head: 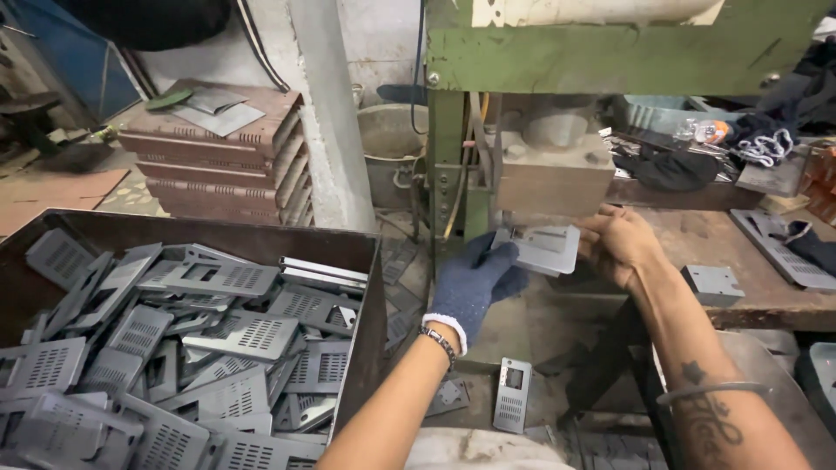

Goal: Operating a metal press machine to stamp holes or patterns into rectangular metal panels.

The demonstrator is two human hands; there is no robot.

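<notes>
The gloved left hand [475, 278] and bare right hand [618, 245] grip one grey plate [547, 248] under the press block [556, 178]. Fingers so near the block risk being crushed, I judge; a skewed plate could jam.

The bin [370, 287] of grey perforated plates [235, 335] is running off the left and near edges. The left hand [475, 283] is hiding the near-left corner of the held plate [547, 248].

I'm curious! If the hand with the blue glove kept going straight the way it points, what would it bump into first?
Probably the grey metal plate that the left hand already grips, then the press block behind it; depth is hard to judge.
</notes>
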